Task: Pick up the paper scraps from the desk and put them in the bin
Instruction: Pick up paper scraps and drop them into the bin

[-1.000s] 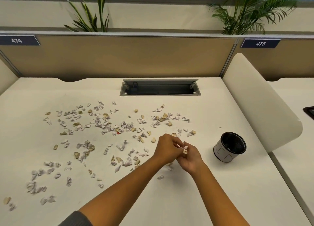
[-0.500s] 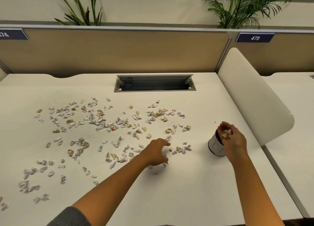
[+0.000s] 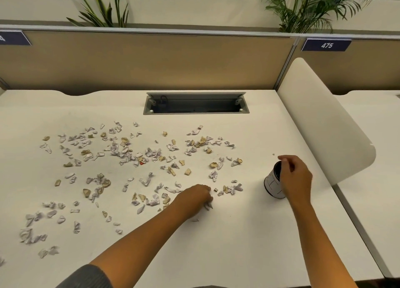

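Many small crumpled white and tan paper scraps (image 3: 151, 155) lie scattered over the left and middle of the white desk (image 3: 238, 244). The bin (image 3: 271, 185), a small white cylinder with a dark inside, stands at the right of the desk. My right hand (image 3: 296, 177) hovers palm down over the bin's mouth and hides most of it; its fingers are loosely bent and no scraps show in it. My left hand (image 3: 194, 198) rests on the desk among the near scraps, fingers curled down and pinching a white scrap (image 3: 209, 206).
A white curved divider panel (image 3: 324, 125) rises just right of the bin. An open grey cable tray (image 3: 195, 103) is sunk into the desk at the back, in front of a tan partition (image 3: 151, 60). A neighbouring desk (image 3: 378, 158) lies to the right.
My hands were together over the desk; my right hand carried scraps to the bin and now shows none. My left hand reached down and closed on scraps.
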`<state>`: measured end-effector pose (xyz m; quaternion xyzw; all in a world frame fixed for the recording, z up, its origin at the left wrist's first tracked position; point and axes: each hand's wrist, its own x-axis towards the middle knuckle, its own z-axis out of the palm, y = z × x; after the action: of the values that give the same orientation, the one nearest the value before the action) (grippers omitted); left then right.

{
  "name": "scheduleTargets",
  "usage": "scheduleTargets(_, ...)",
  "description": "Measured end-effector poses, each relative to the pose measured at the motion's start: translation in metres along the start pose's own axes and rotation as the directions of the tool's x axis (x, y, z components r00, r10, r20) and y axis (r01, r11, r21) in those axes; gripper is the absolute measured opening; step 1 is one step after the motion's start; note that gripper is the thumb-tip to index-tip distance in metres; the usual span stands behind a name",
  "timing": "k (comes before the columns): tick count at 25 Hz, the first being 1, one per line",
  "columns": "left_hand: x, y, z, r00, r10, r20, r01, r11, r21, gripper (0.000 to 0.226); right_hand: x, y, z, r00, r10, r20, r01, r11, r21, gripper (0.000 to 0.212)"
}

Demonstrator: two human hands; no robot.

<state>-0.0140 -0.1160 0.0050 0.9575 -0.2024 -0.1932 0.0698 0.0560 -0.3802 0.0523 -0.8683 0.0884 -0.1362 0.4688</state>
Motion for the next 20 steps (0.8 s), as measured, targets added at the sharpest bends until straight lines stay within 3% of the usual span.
scheduleTargets(3, 0.001, -0.002, 0.002, 0.998, -0.049, -0.026, 0.049, 0.999, 0.004, 0.02, -0.022, -0.004, 0.028, 0.963, -0.131, 0.235, 0.13, 0.991, 0.023, 0.015)
scheduleTargets(6, 0.004, -0.005, 0.005, 0.99, -0.126, -0.056, 0.121, 0.988, -0.091, 0.02, -0.05, 0.011, 0.062, 0.843, -0.024, 0.537, 0.117, 0.983, -0.14, 0.022)
scheduleTargets(9, 0.006, -0.008, 0.005, 0.974, -0.214, -0.07, 0.193, 0.954, -0.227, 0.021, -0.066, 0.022, 0.082, 0.849, 0.086, 0.522, 0.11, 0.936, -0.333, 0.055)
scheduleTargets(12, 0.007, -0.015, 0.003, 0.955, -0.283, -0.087, 0.23, 0.894, -0.384, 0.017, -0.074, 0.014, 0.095, 0.858, 0.065, 0.51, 0.149, 0.918, -0.368, 0.07)
scheduleTargets(16, 0.001, -0.027, -0.003, 0.902, -0.416, -0.115, 0.272, 0.755, -0.596, 0.015, -0.082, 0.009, 0.109, 0.82, -0.015, 0.573, 0.247, 0.911, -0.33, 0.041)
scheduleTargets(20, -0.001, -0.037, -0.013, 0.866, -0.486, -0.116, 0.271, 0.653, -0.707, 0.013, -0.08, 0.013, 0.11, 0.825, -0.059, 0.562, 0.253, 0.928, -0.274, 0.013)
